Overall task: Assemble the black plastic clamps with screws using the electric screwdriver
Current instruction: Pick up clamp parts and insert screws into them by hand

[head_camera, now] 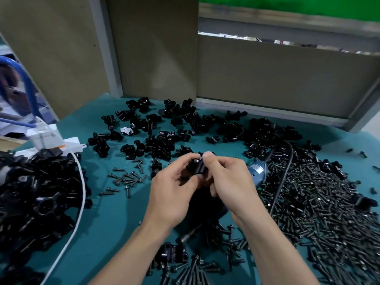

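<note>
Above the middle of the teal table, my left hand (174,186) and my right hand (224,177) both hold one black plastic clamp (197,167). The fingers of each hand curl round it, and my right thumb and forefinger pinch at its top, where a small shiny spot shows. The blue electric screwdriver (258,171) lies on the table just right of my right hand, its black cable (281,177) running over the screws. Its bit end is hidden behind my hands.
Loose black clamps (164,130) are scattered across the far table. A big heap of black screws (320,204) fills the right side, a few screws (127,178) lie left of centre. A pile of black parts (35,194) and a white cable (80,202) sit left. Grey panels (277,79) stand behind.
</note>
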Demonstrator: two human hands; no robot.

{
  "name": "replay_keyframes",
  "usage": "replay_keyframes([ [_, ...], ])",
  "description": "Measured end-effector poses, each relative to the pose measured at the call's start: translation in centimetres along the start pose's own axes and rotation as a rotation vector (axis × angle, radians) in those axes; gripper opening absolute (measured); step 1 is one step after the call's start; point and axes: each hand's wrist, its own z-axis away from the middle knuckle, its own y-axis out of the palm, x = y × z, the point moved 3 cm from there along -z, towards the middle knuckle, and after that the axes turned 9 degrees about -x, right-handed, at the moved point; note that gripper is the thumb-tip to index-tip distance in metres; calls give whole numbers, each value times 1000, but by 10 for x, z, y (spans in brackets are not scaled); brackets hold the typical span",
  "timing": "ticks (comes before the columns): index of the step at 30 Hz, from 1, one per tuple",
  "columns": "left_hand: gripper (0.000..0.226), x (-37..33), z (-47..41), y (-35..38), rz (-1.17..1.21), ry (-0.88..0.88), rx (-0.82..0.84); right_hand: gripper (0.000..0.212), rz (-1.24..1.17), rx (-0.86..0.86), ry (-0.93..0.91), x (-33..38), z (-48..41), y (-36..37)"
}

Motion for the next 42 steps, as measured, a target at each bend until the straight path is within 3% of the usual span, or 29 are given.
replay_keyframes([
  [2, 36, 4, -3, 0, 172, -170, -63, 36, -8, 11, -24, 1, -1, -3],
  [4, 19, 6, -6, -2, 389, -340, -147, 1, -10, 91, -48, 4, -4, -4],
  [6, 17, 8, -8, -4, 462, -405, -205, 30, 89, 234, -97, 4, -1, 2],
  [7, 21, 9, -8, -5, 443, -399, -216, 33, 147, 248, -128, 3, 1, 5],
  [10, 28, 9, -6, -9, 321, -319, -212, 20, 134, 105, -171, 5, 4, 10],
  [12, 23, 5, -6, -11, 294, -240, -138, 18, -7, 98, -92, 3, 4, 11],
  [15, 34, 1, -8, -8, 412, -238, 101, 17, -338, 248, 79, 0, 5, 12],
  [17, 29, 0, -10, -8, 420, -247, 209, 21, -422, 339, 124, -4, 7, 13],
  [19, 17, 3, -12, -11, 259, -158, 198, 21, -333, 384, 107, -7, 6, 13],
  [21, 18, 7, -11, -17, -97, 30, 76, 19, -169, 370, 79, -10, 4, 9],
  [23, 18, 9, -7, -26, -428, 162, -91, 24, 25, 214, 25, -11, -4, -4],
  [25, 32, 8, -8, -37, -540, 127, -212, 24, 157, 32, -39, -9, -15, -22],
  [28, 33, 16, -15, -45, -512, 52, -260, 19, 427, -31, -114, -9, -40, -22],
  [31, 14, 22, -19, -39, -248, -57, -211, 37, 698, 145, -61, -16, -74, 4],
  [32, 18, 22, -20, -38, -199, -96, -222, 42, 744, 212, -50, -14, -82, 12],
  [37, 31, 33, -30, -46, -123, -247, -304, 49, 825, 393, -117, -6, -105, 45],
  [40, 31, 38, -32, -47, -117, -285, -307, 42, 798, 365, -149, -5, -103, 45],
  [42, 31, 34, -31, -45, -126, -286, -289, 30, 656, 281, -119, -9, -101, 37],
])
